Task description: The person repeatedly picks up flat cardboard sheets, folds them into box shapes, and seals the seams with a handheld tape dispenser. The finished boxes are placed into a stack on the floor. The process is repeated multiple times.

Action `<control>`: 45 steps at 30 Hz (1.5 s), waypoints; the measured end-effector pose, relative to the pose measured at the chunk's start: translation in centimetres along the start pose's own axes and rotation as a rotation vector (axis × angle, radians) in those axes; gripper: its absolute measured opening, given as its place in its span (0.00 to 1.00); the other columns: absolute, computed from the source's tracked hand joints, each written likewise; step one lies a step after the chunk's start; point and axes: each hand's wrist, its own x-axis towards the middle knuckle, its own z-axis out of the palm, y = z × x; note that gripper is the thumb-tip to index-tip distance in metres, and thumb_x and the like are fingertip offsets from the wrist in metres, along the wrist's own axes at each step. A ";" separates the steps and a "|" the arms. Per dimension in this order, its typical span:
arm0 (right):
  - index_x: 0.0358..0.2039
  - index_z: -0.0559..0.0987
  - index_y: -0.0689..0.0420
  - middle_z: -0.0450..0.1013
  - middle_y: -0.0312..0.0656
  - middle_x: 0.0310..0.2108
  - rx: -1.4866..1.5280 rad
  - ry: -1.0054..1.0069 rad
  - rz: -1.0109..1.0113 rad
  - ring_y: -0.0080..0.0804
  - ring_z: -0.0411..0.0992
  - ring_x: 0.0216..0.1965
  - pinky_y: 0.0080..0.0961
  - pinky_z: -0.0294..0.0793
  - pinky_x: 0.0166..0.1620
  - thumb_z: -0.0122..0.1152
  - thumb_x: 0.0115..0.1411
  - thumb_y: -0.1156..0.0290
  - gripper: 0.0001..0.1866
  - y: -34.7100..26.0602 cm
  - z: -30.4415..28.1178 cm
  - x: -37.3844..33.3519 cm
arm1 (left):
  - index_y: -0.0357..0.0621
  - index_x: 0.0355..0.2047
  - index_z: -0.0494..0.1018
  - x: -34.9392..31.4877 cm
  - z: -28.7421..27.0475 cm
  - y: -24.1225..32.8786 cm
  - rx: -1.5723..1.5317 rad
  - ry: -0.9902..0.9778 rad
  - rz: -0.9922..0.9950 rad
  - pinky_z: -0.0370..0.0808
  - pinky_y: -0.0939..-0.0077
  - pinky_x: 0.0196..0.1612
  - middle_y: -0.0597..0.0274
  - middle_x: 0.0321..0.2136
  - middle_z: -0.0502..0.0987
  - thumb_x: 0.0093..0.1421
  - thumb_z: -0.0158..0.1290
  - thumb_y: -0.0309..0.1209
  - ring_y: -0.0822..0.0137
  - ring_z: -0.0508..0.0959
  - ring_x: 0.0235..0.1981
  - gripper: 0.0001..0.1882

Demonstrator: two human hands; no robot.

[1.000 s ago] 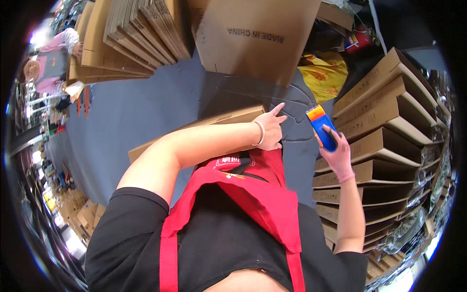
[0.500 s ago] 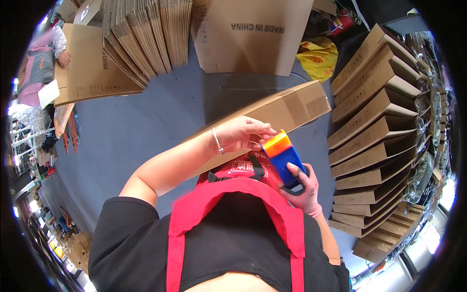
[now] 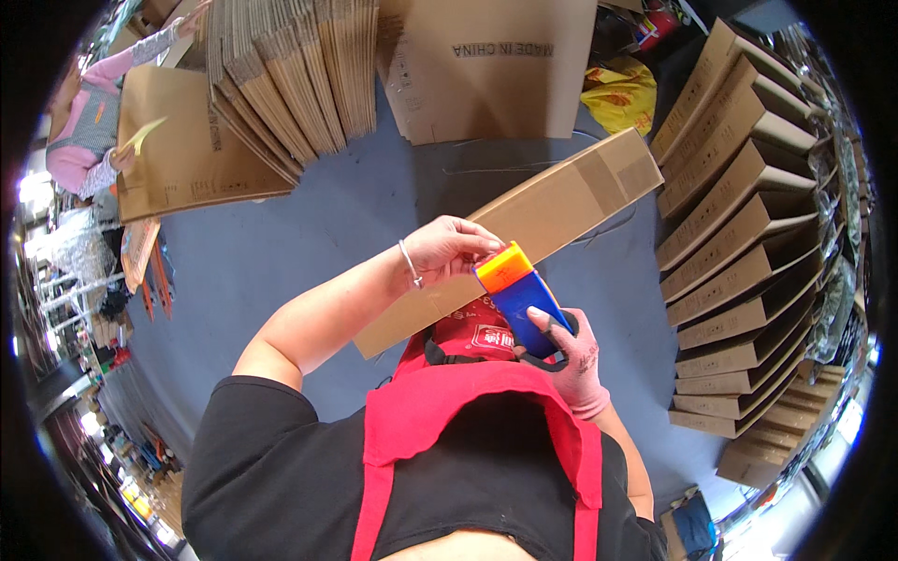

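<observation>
My right hand (image 3: pixel 578 366), in a pink and grey glove, is wrapped round the lower end of a blue tape dispenser (image 3: pixel 526 307) with an orange top. My left hand (image 3: pixel 447 247) is bare, with a pale bracelet at the wrist. Its fingers are pinched at the orange end of the dispenser; what they hold there, if anything, is too small to make out. Beneath both hands, a long narrow cardboard box (image 3: pixel 561 194) lies slanting, its far end up to the right. The dispenser hangs just in front of my red apron (image 3: pixel 468 393).
Folded cartons (image 3: pixel 295 84) stand packed at the back left, beside a large flat carton (image 3: pixel 486 84). Open cartons (image 3: pixel 739 224) line the right side. A yellow bag (image 3: pixel 622 98) lies at the back right. At the far left, another person (image 3: pixel 84 131) stands by a cardboard sheet (image 3: pixel 178 159).
The dispenser and both hands have shifted slightly left, and the left fingers now pinch closer at its orange end. The other person has raised an arm over the cartons.
</observation>
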 end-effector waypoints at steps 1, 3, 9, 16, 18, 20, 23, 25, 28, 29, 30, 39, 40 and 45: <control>0.59 0.82 0.43 0.74 0.50 0.46 -0.003 0.000 0.029 0.48 0.76 0.46 0.38 0.82 0.48 0.83 0.44 0.73 0.38 -0.4 0.1 -0.1 | 0.34 0.40 0.85 0.5 -0.2 0.7 0.082 0.042 0.008 0.85 0.76 0.40 0.58 0.33 0.86 0.63 0.67 0.27 0.69 0.84 0.30 0.09; 0.59 0.82 0.43 0.73 0.49 0.46 -0.018 0.017 0.088 0.48 0.76 0.46 0.38 0.82 0.47 0.82 0.44 0.74 0.38 -0.6 0.3 -1.1 | 0.35 0.38 0.85 0.5 -1.2 3.2 0.136 0.051 0.062 0.84 0.77 0.38 0.58 0.33 0.86 0.64 0.65 0.24 0.70 0.84 0.31 0.05; 0.59 0.82 0.43 0.73 0.50 0.45 -0.015 0.050 0.226 0.49 0.76 0.45 0.38 0.81 0.48 0.80 0.45 0.74 0.37 0.5 1.2 -2.6 | 0.38 0.37 0.85 5.1 -5.9 6.2 0.244 0.157 0.103 0.79 0.80 0.35 0.62 0.32 0.85 0.62 0.68 0.28 0.75 0.79 0.28 0.08; 0.59 0.82 0.45 0.74 0.50 0.44 -0.075 0.057 0.203 0.48 0.78 0.45 0.39 0.81 0.49 0.78 0.44 0.77 0.37 5.5 4.5 -3.1 | 0.53 0.79 0.49 13.1 -11.0 -2.8 1.108 0.356 0.067 0.70 0.53 0.65 0.41 0.62 0.71 0.70 0.53 0.61 0.49 0.72 0.63 0.47; 0.58 0.83 0.43 0.74 0.50 0.43 -0.060 0.068 0.231 0.49 0.77 0.44 0.40 0.80 0.49 0.79 0.43 0.76 0.37 5.6 4.1 -3.3 | 0.53 0.80 0.46 14.9 -10.4 -2.9 1.539 0.610 -0.022 0.64 0.49 0.70 0.36 0.69 0.62 0.69 0.49 0.67 0.42 0.65 0.70 0.50; 0.58 0.83 0.40 0.74 0.49 0.41 -0.004 0.087 0.255 0.49 0.75 0.44 0.40 0.79 0.49 0.78 0.43 0.73 0.37 5.3 4.9 -3.7 | 0.55 0.80 0.47 16.1 -10.7 -1.9 1.071 0.422 0.305 0.58 0.46 0.73 0.40 0.76 0.53 0.65 0.46 0.74 0.41 0.56 0.75 0.54; 0.59 0.82 0.43 0.73 0.48 0.42 -0.036 0.101 0.183 0.47 0.76 0.43 0.39 0.79 0.49 0.78 0.44 0.74 0.37 5.8 5.4 -3.2 | 0.48 0.74 0.62 16.0 -10.2 -1.5 0.980 -0.021 0.161 0.57 0.52 0.74 0.47 0.75 0.58 0.68 0.45 0.71 0.48 0.60 0.74 0.48; 0.59 0.82 0.45 0.74 0.47 0.42 -0.090 0.069 0.093 0.45 0.77 0.42 0.37 0.80 0.48 0.77 0.45 0.76 0.37 6.4 4.3 -3.1 | 0.42 0.70 0.68 14.4 -10.9 -1.2 1.529 0.372 -0.095 0.59 0.56 0.74 0.44 0.68 0.70 0.70 0.47 0.64 0.47 0.69 0.69 0.43; 0.61 0.80 0.43 0.75 0.48 0.41 -0.061 0.092 0.080 0.47 0.77 0.41 0.38 0.79 0.49 0.77 0.45 0.73 0.38 6.8 4.4 -3.6 | 0.52 0.77 0.58 10.0 -13.1 -1.3 1.158 0.459 0.599 0.54 0.48 0.76 0.41 0.72 0.63 0.66 0.56 0.58 0.44 0.60 0.75 0.45; 0.61 0.80 0.42 0.75 0.48 0.41 -0.060 0.127 0.091 0.47 0.77 0.41 0.38 0.79 0.49 0.76 0.46 0.73 0.38 7.4 4.4 -3.7 | 0.49 0.78 0.54 3.7 -5.7 -0.4 1.244 0.480 0.672 0.48 0.38 0.75 0.36 0.73 0.59 0.60 0.60 0.62 0.39 0.55 0.75 0.53; 0.62 0.80 0.42 0.75 0.49 0.41 -0.065 0.122 0.070 0.47 0.77 0.41 0.38 0.79 0.49 0.76 0.46 0.72 0.38 7.4 4.4 -3.7 | 0.57 0.80 0.48 -0.7 -1.9 -3.4 1.674 0.661 0.621 0.47 0.35 0.74 0.35 0.75 0.52 0.52 0.66 0.65 0.38 0.53 0.76 0.63; 0.64 0.78 0.39 0.76 0.55 0.42 -0.177 -0.014 0.081 0.54 0.76 0.47 0.43 0.78 0.56 0.77 0.49 0.64 0.39 10.0 2.2 -10.5 | 0.76 0.79 0.49 -2.0 -1.2 -10.1 1.954 0.868 0.610 0.63 0.46 0.59 0.46 0.61 0.63 0.41 0.72 0.51 0.47 0.65 0.61 0.66; 0.63 0.79 0.41 0.76 0.53 0.41 -0.185 -0.016 0.115 0.52 0.77 0.44 0.41 0.79 0.55 0.76 0.49 0.66 0.37 9.8 2.0 -11.0 | 0.76 0.79 0.49 -1.9 -1.4 -10.2 1.953 0.875 0.607 0.63 0.46 0.59 0.45 0.61 0.63 0.41 0.72 0.51 0.47 0.65 0.61 0.66; 0.58 0.80 0.50 0.81 0.56 0.45 -0.418 -0.134 0.189 0.51 0.80 0.51 0.43 0.78 0.58 0.65 0.55 0.57 0.29 7.3 4.4 0.1 | 0.76 0.79 0.49 -1.5 -0.7 -11.6 1.963 0.855 0.672 0.62 0.45 0.60 0.44 0.62 0.62 0.41 0.73 0.51 0.45 0.64 0.62 0.66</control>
